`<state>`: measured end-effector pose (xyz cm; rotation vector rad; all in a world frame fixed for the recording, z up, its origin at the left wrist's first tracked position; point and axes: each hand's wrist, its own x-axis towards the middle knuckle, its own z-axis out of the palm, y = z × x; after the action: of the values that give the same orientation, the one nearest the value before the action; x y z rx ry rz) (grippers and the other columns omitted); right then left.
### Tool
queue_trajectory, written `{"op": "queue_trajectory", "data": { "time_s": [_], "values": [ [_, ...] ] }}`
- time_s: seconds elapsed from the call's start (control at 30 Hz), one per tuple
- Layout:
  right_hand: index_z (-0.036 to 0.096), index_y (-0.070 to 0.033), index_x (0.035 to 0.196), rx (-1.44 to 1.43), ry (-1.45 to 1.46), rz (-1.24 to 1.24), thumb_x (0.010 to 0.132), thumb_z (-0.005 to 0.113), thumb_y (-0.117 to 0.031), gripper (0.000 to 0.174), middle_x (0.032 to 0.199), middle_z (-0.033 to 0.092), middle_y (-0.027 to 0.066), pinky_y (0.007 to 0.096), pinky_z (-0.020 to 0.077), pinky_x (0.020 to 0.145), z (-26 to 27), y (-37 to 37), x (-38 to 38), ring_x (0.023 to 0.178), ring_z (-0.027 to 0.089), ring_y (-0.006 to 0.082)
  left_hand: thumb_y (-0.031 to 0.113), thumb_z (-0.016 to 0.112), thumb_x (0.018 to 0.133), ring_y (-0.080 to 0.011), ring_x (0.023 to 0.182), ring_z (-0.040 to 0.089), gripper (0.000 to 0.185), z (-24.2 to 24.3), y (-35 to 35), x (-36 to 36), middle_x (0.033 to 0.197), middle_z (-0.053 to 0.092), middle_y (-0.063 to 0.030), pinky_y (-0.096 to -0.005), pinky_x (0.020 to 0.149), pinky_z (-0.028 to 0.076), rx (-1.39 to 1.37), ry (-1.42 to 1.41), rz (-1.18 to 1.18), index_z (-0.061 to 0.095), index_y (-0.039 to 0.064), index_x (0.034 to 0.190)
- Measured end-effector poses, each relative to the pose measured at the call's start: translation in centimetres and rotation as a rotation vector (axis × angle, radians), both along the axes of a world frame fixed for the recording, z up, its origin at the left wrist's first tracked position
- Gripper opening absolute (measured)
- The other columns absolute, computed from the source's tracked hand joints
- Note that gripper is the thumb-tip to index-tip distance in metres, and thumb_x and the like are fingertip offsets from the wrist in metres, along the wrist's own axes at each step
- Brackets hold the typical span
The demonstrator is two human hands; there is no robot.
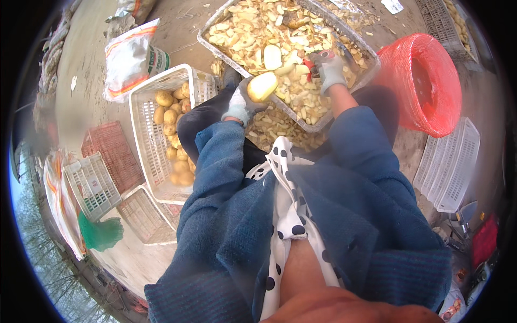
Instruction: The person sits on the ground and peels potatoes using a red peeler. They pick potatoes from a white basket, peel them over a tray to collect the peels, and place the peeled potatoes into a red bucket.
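My left hand (241,101), in a pale work glove, grips a peeled potato (262,87) over the near left edge of a shallow tray (297,118). To its right, my gloved right hand (329,68) is closed on a red-handled tool (310,69), which looks like a peeler; its working end is not clear. Potato peelings (238,30) fill the tray, and another peeled potato (272,57) lies on them. More peelings (268,128) are heaped below the tray, between my legs.
On my left stands a white plastic crate (139,141) of unpeeled potatoes (169,117). A white sack (129,56) lies beyond it, several crates (93,185) behind. At my right are a red mesh bag (440,80), propped open, and white crates (448,165).
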<state>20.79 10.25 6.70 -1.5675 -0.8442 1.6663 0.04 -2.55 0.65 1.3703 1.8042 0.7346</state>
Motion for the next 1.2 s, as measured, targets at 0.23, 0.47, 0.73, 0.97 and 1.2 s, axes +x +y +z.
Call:
{"op": "queue_trajectory", "data": {
  "time_s": [0.23, 0.47, 0.73, 0.97, 1.2],
  "values": [
    [0.057, 0.003, 0.098, 0.097, 0.619, 0.215, 0.082, 0.062, -0.007, 0.02, 0.093, 0.058, 0.0057, 0.0226, 0.0449, 0.052, -2.4, -1.6, -1.3, 0.059, 0.056, 0.013, 0.024, 0.084, 0.046, -0.024, 0.104, 0.056, 0.089, -1.4, -0.1, -1.1, 0.111, 0.057, -0.0161, -0.0311, 0.089, 0.046, -0.013, -0.06, -0.042, 0.044, -0.002, 0.122],
    [0.051, 0.01, 0.106, 0.468, 0.284, 0.349, 0.09, 0.046, -0.012, 0.028, 0.097, 0.06, 0.0133, 0.0242, 0.047, 0.05, -12.1, 1.6, 0.3, 0.064, 0.058, 0.0158, 0.024, 0.084, 0.047, -0.0232, 0.105, 0.055, 0.092, -2.0, -0.7, -2.1, 0.113, 0.056, -0.0154, -0.0307, 0.09, 0.046, -0.03, -0.087, -0.058, 0.042, -0.002, 0.124],
    [0.052, 0.003, 0.097, -0.384, 0.89, -0.185, 0.09, 0.044, -0.011, 0.017, 0.076, 0.058, 0.0074, 0.0214, 0.0458, 0.05, -6.8, 0.3, -1.4, 0.057, 0.056, 0.016, 0.023, 0.085, 0.047, -0.0223, 0.107, 0.054, 0.095, -3.2, -0.5, -2.6, 0.115, 0.055, -0.0147, -0.0304, 0.091, 0.045, -0.044, -0.127, -0.08, 0.039, -0.001, 0.126],
    [0.051, 0.001, 0.093, -0.045, 0.345, 0.059, 0.088, 0.044, -0.006, 0.011, 0.076, 0.058, 0.0054, 0.0242, 0.0438, 0.05, -3.6, -0.4, -1.5, 0.062, 0.057, 0.0147, 0.023, 0.085, 0.047, -0.0215, 0.108, 0.053, 0.097, -5.9, -0.9, -3.8, 0.117, 0.053, -0.014, -0.03, 0.092, 0.044, -0.042, -0.164, -0.109, 0.037, -0.001, 0.128],
    [0.055, 0.008, 0.102, -0.138, 0.604, -0.057, 0.09, 0.041, -0.006, 0.022, 0.096, 0.064, 0.0147, 0.0281, 0.0489, 0.056, -6.0, 0.0, -0.9, 0.072, 0.062, 0.0194, 0.025, 0.086, 0.048, -0.0207, 0.107, 0.053, 0.098, -4.9, -0.6, -2.1, 0.118, 0.053, -0.0162, -0.0296, 0.091, 0.045, 0.004, 0.064, -0.13, 0.035, -0.003, 0.128]
  ]
}}
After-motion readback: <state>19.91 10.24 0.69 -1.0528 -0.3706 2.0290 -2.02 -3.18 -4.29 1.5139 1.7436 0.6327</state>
